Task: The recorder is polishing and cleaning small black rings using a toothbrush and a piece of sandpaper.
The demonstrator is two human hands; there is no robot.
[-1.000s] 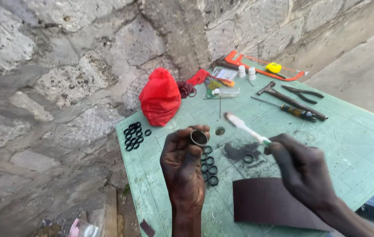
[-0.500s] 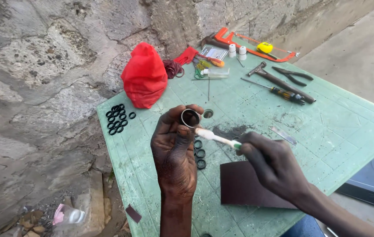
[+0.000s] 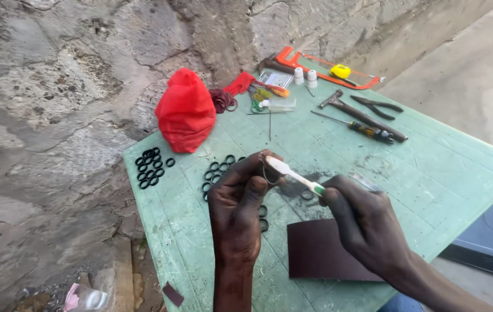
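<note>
Green table (image 3: 443, 173), left grip (image 3: 241, 202) pinching ring (image 3: 268, 173), right grip (image 3: 362, 225) clasping toothbrush (image 3: 293, 173) against it

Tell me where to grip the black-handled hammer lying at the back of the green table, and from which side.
Grip the black-handled hammer on its long dark handle, toward the near right end, coming from above. It lies flat with the metal head at the far left; a screwdriver lies close alongside, so pinch narrowly.

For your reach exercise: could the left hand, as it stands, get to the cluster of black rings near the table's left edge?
Probably yes. The black rings lie in the open left of the left hand, nothing between; but its fingers are pinching a small ring, so it would have to free them first.
</note>
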